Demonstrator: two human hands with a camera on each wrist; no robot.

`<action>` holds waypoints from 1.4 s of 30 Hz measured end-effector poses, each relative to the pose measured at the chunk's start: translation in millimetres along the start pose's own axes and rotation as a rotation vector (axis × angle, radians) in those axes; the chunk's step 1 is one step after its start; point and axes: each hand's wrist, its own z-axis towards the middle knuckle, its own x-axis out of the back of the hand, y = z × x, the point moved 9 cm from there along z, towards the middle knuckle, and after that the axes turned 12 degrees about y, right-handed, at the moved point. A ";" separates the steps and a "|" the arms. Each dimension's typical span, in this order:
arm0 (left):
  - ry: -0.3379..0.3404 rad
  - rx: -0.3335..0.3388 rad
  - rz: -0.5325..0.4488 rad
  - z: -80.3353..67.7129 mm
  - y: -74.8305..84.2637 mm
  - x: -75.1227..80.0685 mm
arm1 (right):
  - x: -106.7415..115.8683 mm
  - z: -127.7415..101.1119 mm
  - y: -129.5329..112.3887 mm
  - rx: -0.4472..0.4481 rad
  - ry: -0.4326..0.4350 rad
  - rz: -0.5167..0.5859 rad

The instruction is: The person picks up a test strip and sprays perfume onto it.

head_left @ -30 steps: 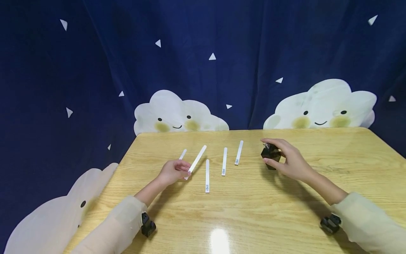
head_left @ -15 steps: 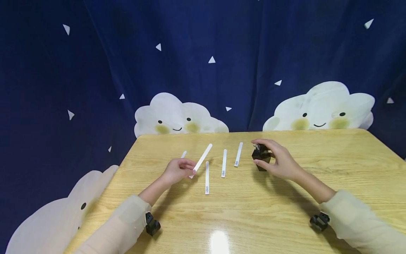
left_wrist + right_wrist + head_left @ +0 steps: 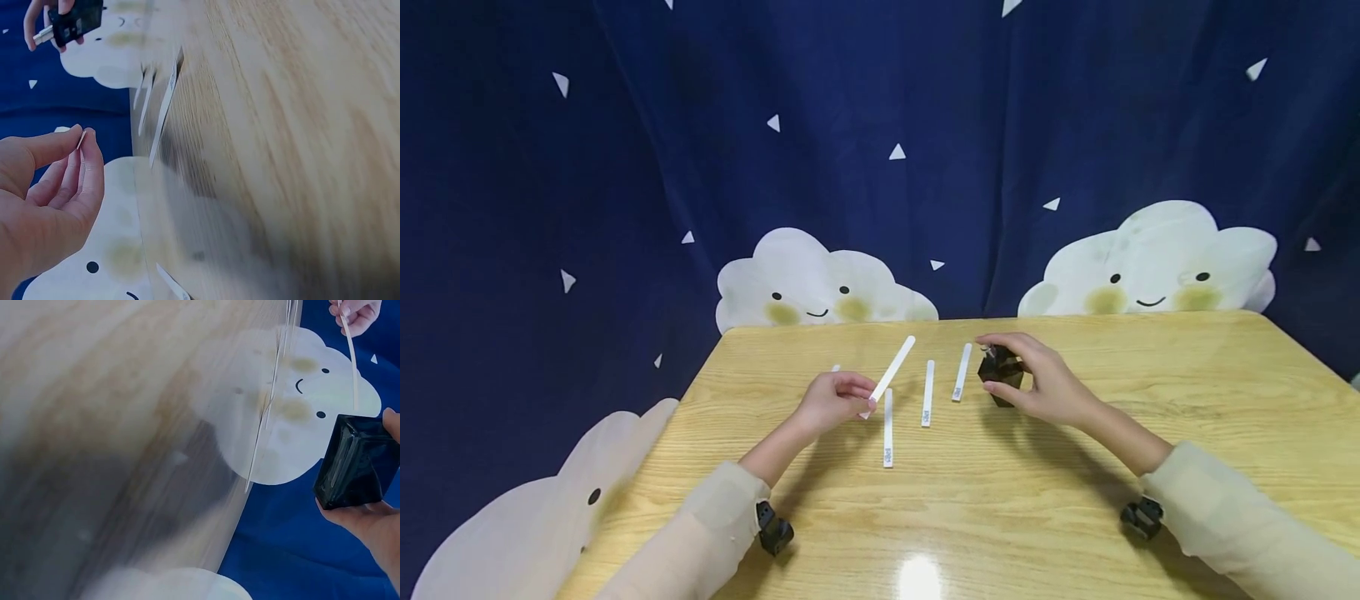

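Observation:
My left hand (image 3: 835, 404) pinches a white paper test strip (image 3: 895, 364) near its lower end, between thumb and fingertips. The strip is raised above the table and slants up to the right. My right hand (image 3: 1047, 379) grips a black perfume spray bottle (image 3: 1000, 377), held off the table, with its index finger over the nozzle. In the left wrist view the bottle (image 3: 78, 24) shows its silver nozzle (image 3: 42, 35) pointing away from its body. The dark glossy base of the bottle (image 3: 359, 464) faces the right wrist camera. A gap separates bottle and strip.
Several more white strips lie on the wooden table (image 3: 1000, 500): one at the front (image 3: 888, 432), another to its right (image 3: 928, 393), one farther back (image 3: 962, 372). The left hand mostly covers another strip (image 3: 836, 368). A blue cloud-patterned curtain (image 3: 850, 200) hangs behind.
The left hand has carried its strip to the right and slightly up. The right hand has brought the bottle leftward, so the two are closer together. The lying strips stay put.

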 end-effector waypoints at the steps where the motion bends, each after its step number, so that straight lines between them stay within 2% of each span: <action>1: -0.001 0.001 -0.003 0.3 0.3 -0.5 | -1.0 0.9 -0.6 0.004 -0.004 -0.001; 20: -0.042 -0.006 -0.008 1.1 10.2 -8.7 | -8.0 14.3 -19.6 0.053 0.033 0.002; 31: -0.033 0.006 -0.011 -0.5 12.8 -7.6 | -3.9 13.2 -28.4 0.050 0.066 -0.011; 37: -0.038 -0.002 -0.013 -1.6 14.4 -7.9 | -1.9 10.6 -30.4 0.079 0.082 -0.027; 42: -0.029 -0.010 -0.014 -1.2 13.5 -6.0 | 0.7 7.1 -29.3 0.071 0.095 -0.031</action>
